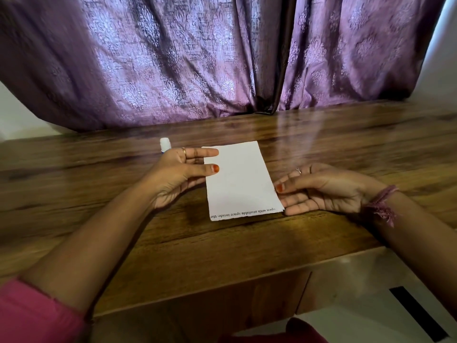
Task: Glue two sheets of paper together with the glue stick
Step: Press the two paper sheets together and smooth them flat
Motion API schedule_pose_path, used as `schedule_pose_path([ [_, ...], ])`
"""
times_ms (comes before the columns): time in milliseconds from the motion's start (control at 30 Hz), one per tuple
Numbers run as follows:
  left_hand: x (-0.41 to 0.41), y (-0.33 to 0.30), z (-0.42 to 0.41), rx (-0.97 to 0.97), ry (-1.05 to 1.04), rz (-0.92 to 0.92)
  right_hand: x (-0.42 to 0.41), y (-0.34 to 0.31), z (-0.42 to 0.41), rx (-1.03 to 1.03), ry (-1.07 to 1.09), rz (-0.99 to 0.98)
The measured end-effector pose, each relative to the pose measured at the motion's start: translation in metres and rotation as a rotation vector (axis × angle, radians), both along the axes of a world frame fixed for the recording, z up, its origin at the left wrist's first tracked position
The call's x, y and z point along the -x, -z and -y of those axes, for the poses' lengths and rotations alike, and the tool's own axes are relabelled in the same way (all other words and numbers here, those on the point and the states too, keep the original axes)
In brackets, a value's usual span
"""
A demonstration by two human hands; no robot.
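Observation:
A white slip of paper (pixel 241 180) with one printed line along its near edge is held just above the wooden table (pixel 173 243). At its near right corner a second sheet's edge shows beneath it. My left hand (pixel 180 174) pinches the paper's left edge between thumb and fingers. My right hand (pixel 321 189) pinches the right edge the same way, thumb on top. The glue stick (pixel 165 144), white-capped with a blue band, stands upright on the table just behind my left hand, partly hidden by it.
Purple patterned curtains (pixel 222 58) hang along the table's far edge. The table's near edge runs diagonally, with pale floor (pixel 371 280) and a dark slot (pixel 418 313) beyond it at lower right. A thread bracelet (pixel 380 201) circles my right wrist.

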State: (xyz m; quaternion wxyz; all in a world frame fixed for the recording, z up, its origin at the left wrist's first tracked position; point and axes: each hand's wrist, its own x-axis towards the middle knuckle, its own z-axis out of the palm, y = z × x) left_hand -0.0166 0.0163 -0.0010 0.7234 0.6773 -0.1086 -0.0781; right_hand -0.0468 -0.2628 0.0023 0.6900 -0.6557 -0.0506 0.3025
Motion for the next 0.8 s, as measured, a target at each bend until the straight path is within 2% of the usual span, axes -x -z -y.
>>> schedule_pose_path([
  [800, 0.0003, -0.0033, -0.0005, 0.014, -0.045, 0.016, -0.0002, 0.0, -0.0055, 0.114, -0.018, 0.081],
])
